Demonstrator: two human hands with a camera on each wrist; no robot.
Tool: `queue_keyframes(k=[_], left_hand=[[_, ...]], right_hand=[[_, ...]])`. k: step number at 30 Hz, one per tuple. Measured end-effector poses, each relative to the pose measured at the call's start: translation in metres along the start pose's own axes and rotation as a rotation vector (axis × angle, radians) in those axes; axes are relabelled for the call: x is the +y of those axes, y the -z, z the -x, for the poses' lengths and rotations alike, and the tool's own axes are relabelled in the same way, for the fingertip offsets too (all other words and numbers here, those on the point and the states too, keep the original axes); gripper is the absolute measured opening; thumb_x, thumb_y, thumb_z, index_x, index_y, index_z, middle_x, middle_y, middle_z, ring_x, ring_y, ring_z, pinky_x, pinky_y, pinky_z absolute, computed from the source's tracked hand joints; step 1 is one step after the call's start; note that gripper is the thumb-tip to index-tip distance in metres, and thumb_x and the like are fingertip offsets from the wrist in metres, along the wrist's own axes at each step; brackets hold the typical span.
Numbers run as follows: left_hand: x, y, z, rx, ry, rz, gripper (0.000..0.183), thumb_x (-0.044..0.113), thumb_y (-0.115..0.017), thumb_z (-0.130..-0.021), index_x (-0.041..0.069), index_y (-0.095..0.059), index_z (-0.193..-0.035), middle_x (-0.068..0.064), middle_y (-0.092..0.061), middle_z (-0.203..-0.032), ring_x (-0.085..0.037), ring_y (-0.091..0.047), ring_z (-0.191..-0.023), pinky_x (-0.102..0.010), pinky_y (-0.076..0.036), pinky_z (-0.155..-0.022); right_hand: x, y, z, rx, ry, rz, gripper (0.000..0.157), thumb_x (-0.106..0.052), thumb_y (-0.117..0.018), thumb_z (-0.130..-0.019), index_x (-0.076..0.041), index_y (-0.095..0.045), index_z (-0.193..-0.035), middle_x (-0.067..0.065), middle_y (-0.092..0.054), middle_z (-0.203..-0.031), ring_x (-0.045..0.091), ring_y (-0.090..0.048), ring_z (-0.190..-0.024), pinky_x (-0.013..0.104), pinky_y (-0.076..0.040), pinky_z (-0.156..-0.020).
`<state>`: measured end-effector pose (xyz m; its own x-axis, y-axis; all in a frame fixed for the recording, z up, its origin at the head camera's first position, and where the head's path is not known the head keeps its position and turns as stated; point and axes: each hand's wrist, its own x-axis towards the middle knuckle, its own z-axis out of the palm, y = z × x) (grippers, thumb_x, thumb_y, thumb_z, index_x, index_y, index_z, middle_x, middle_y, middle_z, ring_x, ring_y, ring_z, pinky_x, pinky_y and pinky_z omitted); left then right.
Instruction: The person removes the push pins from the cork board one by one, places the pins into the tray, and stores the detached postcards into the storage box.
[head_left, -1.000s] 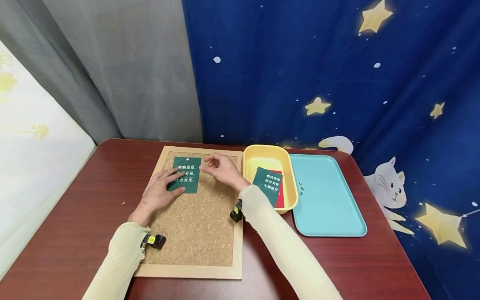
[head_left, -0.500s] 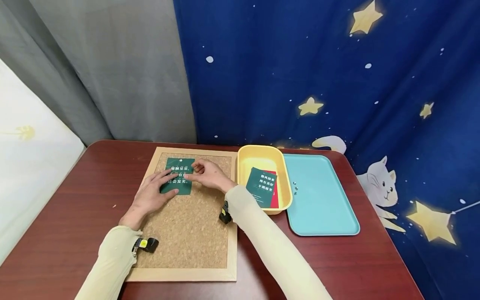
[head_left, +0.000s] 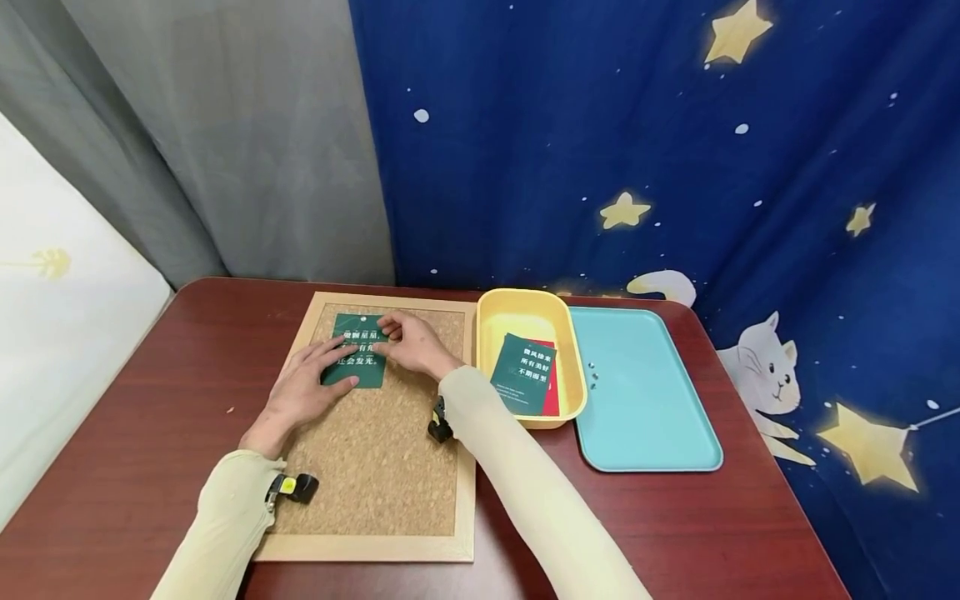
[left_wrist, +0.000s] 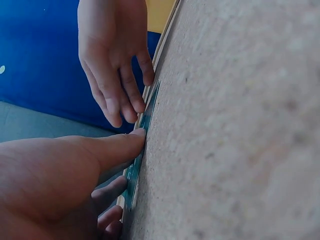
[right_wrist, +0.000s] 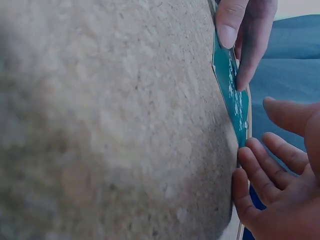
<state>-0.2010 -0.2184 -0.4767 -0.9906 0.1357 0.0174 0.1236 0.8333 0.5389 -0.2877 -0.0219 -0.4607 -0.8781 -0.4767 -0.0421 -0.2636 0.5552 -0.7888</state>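
Observation:
A green card point(head_left: 363, 375) with white lettering lies on the upper left of a wood-framed cork board point(head_left: 390, 467). Near the card's top edge sits a small clear pin point(head_left: 363, 318), also visible as a bead-like pin point(right_wrist: 245, 125) in the right wrist view. My left hand point(head_left: 303, 387) rests on the card's left side, fingers spread and thumb along its lower part. Over the upper right corner is my right hand point(head_left: 412, 343); its fingertips touch the card's edge in the right wrist view, thumb point(right_wrist: 287, 112) held apart and nothing visible between.
Right of the board stands a yellow bin point(head_left: 577, 400) holding a green card point(head_left: 521, 379) and a red one point(head_left: 552, 392). A light-blue tray point(head_left: 648, 400) lies beyond it, with several small clear pins point(head_left: 593, 375) near its left edge. Curtains hang behind the table.
My right hand has moved left from the cork beside the card onto the card's upper right corner, its fingers uncurling from a pinch. The left hand stays on the card.

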Motion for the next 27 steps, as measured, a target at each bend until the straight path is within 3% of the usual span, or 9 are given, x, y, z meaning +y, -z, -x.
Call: queue_keyframes(k=[14,27], left_hand=[[0.004,0.003,-0.006,-0.01,0.002,-0.004,0.057,0.032,-0.066,-0.095,0.016,-0.048,-0.147,-0.015,-0.031,-0.162,-0.046,-0.017,-0.15,-0.067,-0.023,-0.115],[0.001,0.002,-0.001,-0.014,0.011,-0.01,0.057,0.031,-0.066,-0.095,0.015,-0.048,-0.147,-0.015,-0.032,-0.161,-0.047,-0.017,-0.149,-0.068,-0.023,-0.115]], right_hand=[[0.003,-0.006,-0.023,0.061,-0.009,0.053,0.036,-0.025,-0.066,-0.096,-0.016,-0.06,-0.131,0.0,-0.064,-0.117,0.011,-0.059,-0.101,0.025,-0.05,-0.089],[0.003,-0.019,-0.036,0.084,-0.016,0.156,0.035,-0.029,-0.065,-0.097,-0.021,-0.063,-0.13,-0.006,-0.058,-0.101,0.006,-0.054,-0.084,0.02,-0.042,-0.073]])
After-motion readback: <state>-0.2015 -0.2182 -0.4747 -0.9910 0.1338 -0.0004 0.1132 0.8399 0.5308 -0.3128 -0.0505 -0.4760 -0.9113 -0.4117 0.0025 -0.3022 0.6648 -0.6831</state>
